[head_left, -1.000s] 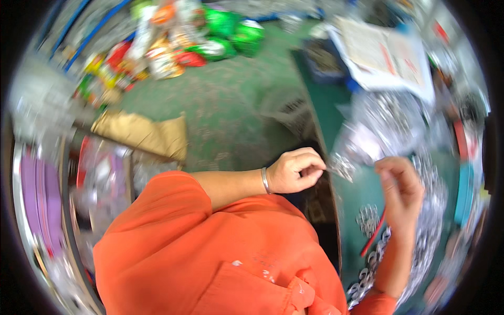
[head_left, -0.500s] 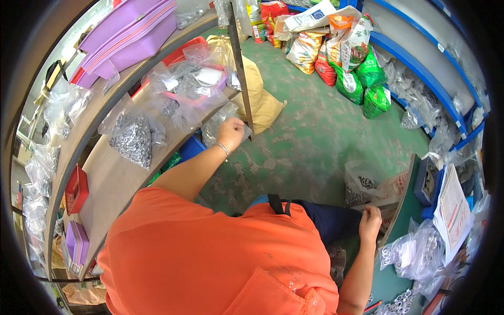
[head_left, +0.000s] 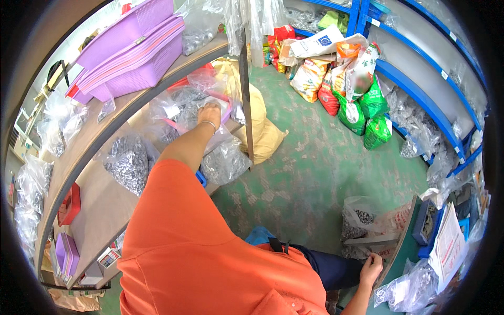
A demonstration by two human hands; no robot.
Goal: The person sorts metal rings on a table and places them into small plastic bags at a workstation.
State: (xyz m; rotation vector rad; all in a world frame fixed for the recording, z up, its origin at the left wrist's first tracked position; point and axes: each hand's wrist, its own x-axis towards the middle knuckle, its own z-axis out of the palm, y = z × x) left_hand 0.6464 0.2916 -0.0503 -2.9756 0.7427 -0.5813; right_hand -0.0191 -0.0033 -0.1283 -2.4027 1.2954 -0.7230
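My left hand (head_left: pixel 209 114), with a bracelet at the wrist, reaches over the shelf. Its fingers lie apart on the clear plastic bags of grey metal parts (head_left: pixel 185 111) in a purple basket (head_left: pixel 227 111). A white label or sheet lies under the fingertips; their undersides are hidden. Just below that forearm, another clear bag of small grey parts (head_left: pixel 226 160) rests at the shelf's edge. A full clear bag of silvery pieces (head_left: pixel 130 161) lies left of the arm. By the edge of the green table (head_left: pixel 395 262) my right hand (head_left: pixel 371 269) is loosely curled, with nothing seen in it.
Purple baskets (head_left: pixel 136 58) are stacked on the upper shelf, behind a dark upright post (head_left: pixel 245 100). Yellow sacks (head_left: pixel 264 126) stand beyond the post. Colourful filled bags (head_left: pixel 350 113) sit along blue racking (head_left: pixel 415 86). An open bag of metal parts (head_left: pixel 357 218) stands near the table.
My left hand has moved from the clear bag at the shelf's edge, up and left onto the basket's bags. My right hand has shifted lower in the view, and my body has turned.
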